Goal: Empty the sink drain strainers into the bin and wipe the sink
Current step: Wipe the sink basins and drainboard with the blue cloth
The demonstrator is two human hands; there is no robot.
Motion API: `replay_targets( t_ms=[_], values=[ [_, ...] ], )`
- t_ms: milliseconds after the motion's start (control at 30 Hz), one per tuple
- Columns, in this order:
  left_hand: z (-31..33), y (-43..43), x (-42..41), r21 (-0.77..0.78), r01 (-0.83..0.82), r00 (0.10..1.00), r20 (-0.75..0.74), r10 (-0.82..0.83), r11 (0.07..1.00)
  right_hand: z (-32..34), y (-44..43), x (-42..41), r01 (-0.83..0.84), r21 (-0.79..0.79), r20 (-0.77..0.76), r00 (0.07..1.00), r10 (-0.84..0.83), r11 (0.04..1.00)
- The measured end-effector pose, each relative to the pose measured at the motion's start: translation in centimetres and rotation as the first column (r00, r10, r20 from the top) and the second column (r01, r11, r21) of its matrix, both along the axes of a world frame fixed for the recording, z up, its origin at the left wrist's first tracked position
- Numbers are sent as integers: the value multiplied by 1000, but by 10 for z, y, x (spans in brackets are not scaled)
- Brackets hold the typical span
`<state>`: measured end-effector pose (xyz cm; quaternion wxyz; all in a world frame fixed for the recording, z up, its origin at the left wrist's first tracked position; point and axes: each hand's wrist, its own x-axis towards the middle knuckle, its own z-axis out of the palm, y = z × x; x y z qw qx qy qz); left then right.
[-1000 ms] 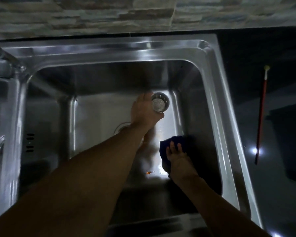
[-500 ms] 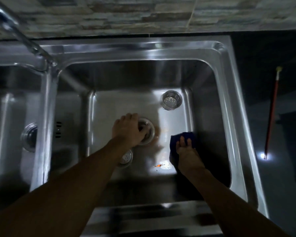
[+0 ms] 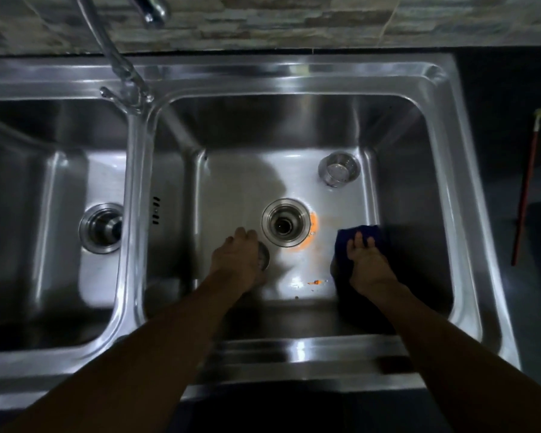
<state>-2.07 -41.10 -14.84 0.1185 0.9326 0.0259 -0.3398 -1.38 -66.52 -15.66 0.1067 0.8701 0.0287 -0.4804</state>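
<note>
The right basin of a steel double sink holds an open drain hole with an orange smear on its right edge. One basket strainer stands at the basin's back right. My left hand lies over a second round strainer just left of and nearer than the drain, fingers curled on it; most of that strainer is hidden. My right hand presses flat on a dark blue cloth on the basin floor, right of the drain.
Small orange scraps lie near the basin's front. The left basin has its own drain fitting. A faucet rises at the back between the basins. A red stick leans right of the dark counter.
My left hand put the basket strainer down at the back right, passed over the drain, then came nearer onto the second strainer. The right hand stayed on the cloth.
</note>
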Motion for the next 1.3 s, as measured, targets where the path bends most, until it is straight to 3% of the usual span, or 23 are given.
replay_targets(
  t_ms=[133,433,833,1100,1167,1233,1300],
  values=[
    [3,9,27,-100,-62,985,156,77,993,1,0,1,-2,0,16,1000,2,1000],
    [2,13,116,-155,-134,947,270,173,979,-9,-4,-1,15,37,54,998,-17,999],
    [-25,14,144,-215,-184,913,323,248,959,-19,-4,-1,5,25,81,997,-7,1000],
    [27,31,120,-57,-76,919,383,92,995,-14,2,-4,-16,25,169,986,11,1000],
    [51,50,104,-6,11,849,529,-6,1000,-10,5,-3,-12,40,210,978,3,999],
    [69,76,86,83,152,717,677,-168,985,-7,8,-1,27,110,239,970,-53,994],
    [78,107,71,170,250,651,699,-296,953,-4,12,2,92,216,270,951,-150,972]
  ],
)
